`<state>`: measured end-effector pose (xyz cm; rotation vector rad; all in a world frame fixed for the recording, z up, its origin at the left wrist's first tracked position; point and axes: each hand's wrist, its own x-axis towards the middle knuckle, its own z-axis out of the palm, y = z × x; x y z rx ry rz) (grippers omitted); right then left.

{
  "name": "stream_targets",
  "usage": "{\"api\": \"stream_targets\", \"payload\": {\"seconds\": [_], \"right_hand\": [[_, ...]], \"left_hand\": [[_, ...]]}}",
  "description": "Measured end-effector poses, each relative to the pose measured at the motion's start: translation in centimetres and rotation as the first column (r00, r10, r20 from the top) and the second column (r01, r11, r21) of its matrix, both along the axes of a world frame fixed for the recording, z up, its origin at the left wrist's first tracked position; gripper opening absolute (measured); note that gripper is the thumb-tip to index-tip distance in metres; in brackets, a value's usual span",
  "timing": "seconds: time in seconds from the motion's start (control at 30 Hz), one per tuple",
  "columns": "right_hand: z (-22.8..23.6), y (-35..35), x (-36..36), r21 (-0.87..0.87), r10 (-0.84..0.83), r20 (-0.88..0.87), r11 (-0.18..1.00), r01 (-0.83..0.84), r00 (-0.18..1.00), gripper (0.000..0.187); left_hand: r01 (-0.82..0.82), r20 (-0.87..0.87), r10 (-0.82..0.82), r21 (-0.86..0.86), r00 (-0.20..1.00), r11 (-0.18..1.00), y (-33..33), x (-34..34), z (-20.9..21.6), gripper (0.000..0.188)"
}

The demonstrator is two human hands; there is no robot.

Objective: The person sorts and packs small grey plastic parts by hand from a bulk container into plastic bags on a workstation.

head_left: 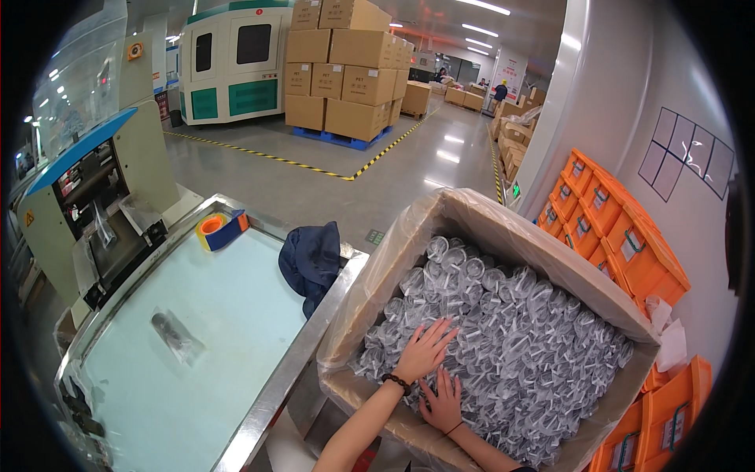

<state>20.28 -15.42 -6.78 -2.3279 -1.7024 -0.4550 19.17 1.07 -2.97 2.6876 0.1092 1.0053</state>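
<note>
A large cardboard box point(487, 212), lined with clear plastic film, is filled with many clear plastic bottle-like pieces point(511, 338), each seemingly in a thin bag; their exact kind is hard to make out. My left hand point(425, 351), with a dark beaded bracelet at its wrist, lies palm down on the pieces near the box's left side. Its fingers are spread and point up to the right. Just below it, my right hand point(443, 403) rests on the pieces too, fingers apart. Neither hand grips anything that I can see.
Left of the box stands a pale, metal-edged table point(228, 338) bearing a bagged clear piece point(177, 336), tape rolls point(216, 228) and a dark blue cap point(310, 263). A machine point(118, 173) adjoins it. Orange bins point(605, 220) line the right; stacked cartons point(346, 71) stand behind.
</note>
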Motion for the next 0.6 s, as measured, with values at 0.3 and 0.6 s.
{"api": "stream_targets", "payload": {"seconds": [0.3,0.6], "right_hand": [[0.10,-0.03,-0.03,-0.005,-0.007,-0.006,1.000,0.006,1.000,0.048],[0.08,-0.01,0.01,0.005,-0.005,-0.003,1.000,0.006,1.000,0.049]], "left_hand": [[0.005,0.006,-0.005,-0.005,1.000,1.000,-0.04,0.04,-0.04,0.052],[0.003,0.011,-0.003,-0.008,1.000,1.000,-0.08,0.08,-0.05,0.054]]}}
